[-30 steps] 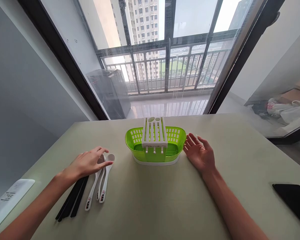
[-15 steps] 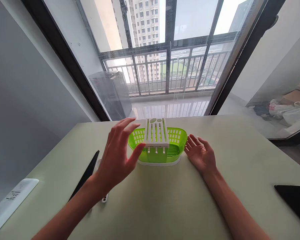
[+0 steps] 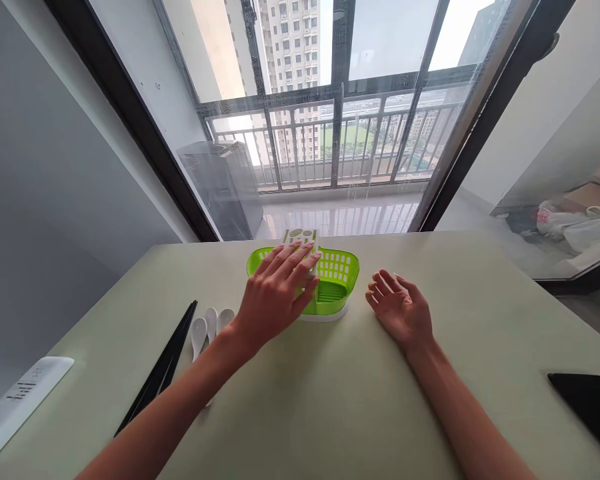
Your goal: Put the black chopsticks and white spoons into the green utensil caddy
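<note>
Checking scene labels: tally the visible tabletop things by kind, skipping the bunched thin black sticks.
White round-bowled spoons: 3
Green perforated oval basket with white slotted rack, counted together: 1
Long white object: 1
Flat black object: 1
Total: 6

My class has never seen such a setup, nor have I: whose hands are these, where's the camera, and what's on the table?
No machine here: these are one person's bare hands. Every picture comes from one camera worn on the head, facing forward and down. The left hand lies over the white slotted rack on a green basket; whether it grips is unclear. The right hand, open and holding nothing, is beside the basket, apart from it. Also on the table: white spoons, black sticks, a white object at left, a black object at right.
</note>
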`<state>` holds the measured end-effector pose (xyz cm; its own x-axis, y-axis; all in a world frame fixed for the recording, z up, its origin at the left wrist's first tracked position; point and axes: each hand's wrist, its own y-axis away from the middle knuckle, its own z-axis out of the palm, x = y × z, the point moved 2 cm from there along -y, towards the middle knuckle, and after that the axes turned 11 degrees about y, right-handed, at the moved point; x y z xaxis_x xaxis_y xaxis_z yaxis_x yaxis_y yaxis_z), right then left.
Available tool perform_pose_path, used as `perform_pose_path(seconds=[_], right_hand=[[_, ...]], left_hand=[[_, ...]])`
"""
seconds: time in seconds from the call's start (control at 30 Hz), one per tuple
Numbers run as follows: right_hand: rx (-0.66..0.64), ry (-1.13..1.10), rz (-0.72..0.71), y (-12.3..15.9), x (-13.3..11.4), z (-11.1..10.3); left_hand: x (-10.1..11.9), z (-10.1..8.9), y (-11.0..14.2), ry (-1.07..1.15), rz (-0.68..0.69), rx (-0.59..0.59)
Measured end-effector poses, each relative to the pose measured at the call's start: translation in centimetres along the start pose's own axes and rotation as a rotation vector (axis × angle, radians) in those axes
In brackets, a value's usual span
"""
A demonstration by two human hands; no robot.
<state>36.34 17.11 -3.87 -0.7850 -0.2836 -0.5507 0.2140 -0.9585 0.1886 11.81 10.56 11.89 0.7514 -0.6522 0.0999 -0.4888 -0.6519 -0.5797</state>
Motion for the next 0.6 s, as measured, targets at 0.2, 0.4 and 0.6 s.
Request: perform_pose_path(seconds=[0.2,0.4,0.6], right_hand=[[0.010,0.010,-0.001,0.2,0.0,0.3],[-0.005,0.024,-0.001,0.4,0.1,0.3],[-0.021,0.054,0.004,0.4,0.3,0.1]], left_hand=[[-7.3,-3.1,1.4,-0.115,-0.139,0.051],[-13.1,-6.7,4.5,-0.156,-0.313,0.121],[-14.7,-8.7,6.6,-0.184,-0.344,0.122]])
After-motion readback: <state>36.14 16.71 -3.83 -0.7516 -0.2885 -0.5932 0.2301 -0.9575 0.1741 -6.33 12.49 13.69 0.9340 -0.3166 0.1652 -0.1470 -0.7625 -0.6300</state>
